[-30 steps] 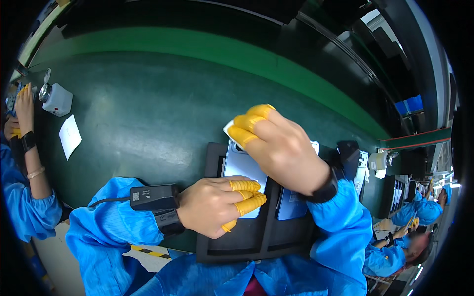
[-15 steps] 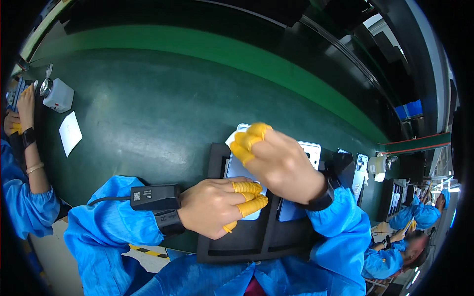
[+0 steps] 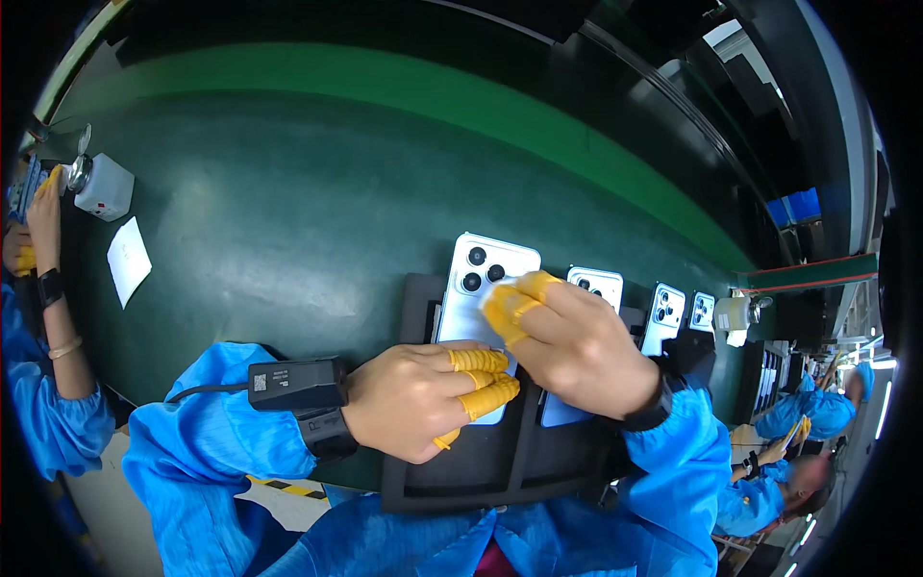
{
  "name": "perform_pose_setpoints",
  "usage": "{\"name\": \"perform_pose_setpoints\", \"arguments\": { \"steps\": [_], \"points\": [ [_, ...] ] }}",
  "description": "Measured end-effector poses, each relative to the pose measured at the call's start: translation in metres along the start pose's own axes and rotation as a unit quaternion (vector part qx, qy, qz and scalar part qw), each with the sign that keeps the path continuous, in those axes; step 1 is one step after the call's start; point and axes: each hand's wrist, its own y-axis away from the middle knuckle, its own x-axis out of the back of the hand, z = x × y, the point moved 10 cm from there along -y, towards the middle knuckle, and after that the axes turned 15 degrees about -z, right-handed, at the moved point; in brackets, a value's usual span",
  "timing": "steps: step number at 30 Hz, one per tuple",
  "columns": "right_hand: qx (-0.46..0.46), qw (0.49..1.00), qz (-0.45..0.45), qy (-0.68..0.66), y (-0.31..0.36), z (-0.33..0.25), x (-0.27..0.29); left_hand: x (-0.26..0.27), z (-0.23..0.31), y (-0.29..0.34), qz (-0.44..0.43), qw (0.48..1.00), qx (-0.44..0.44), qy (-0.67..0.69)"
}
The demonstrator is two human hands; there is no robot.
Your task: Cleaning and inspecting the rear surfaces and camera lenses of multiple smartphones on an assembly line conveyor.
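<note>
A light-blue smartphone [image 3: 460,306] lies back up, its camera lenses at the far end, partly over a black compartmented tray [image 3: 452,486]. My left hand [image 3: 433,392], with yellow finger covers, is closed over the phone's near part and steadies it. Above the phone's upper right side, my right hand [image 3: 577,341] has its yellow-covered fingers pinched together on what looks like a white wipe, mostly hidden under the fingertips and blurred. A second smartphone [image 3: 596,282] rests in the tray's right part, half covered by my right hand and wrist.
Two more smartphones [image 3: 663,313] lie to the right, near a white dispenser bottle [image 3: 734,314]. At the far left are another bottle [image 3: 106,188], a white paper slip [image 3: 128,262] and a co-worker's arm [image 3: 62,313]. Other people sit at the right.
My right hand has slid from the phone's far end toward me and to the right, uncovering the camera lenses. My left hand stays on the phone.
</note>
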Motion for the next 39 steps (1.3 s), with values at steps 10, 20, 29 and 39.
{"name": "perform_pose_setpoints", "arguments": {
  "steps": [10,20,29,39],
  "points": [
    [-0.088,0.993,0.074,0.032,0.001,0.037,0.008,0.002,-0.002,-0.008,-0.022,0.999,0.006,0.033],
    [-0.028,0.994,0.102,-0.017,0.009,0.009,0.014,0.001,-0.002,-0.006,-0.023,1.0,-0.002,-0.006],
    [-0.134,0.991,0.004,0.011,0.041,0.043,0.008,0.003,-0.004,-0.004,-0.027,0.999,0.033,0.024],
    [-0.093,0.995,0.045,-0.001,0.019,0.035,0.007,0.008,-0.002,-0.005,-0.023,0.999,0.015,0.045]
  ]
}}
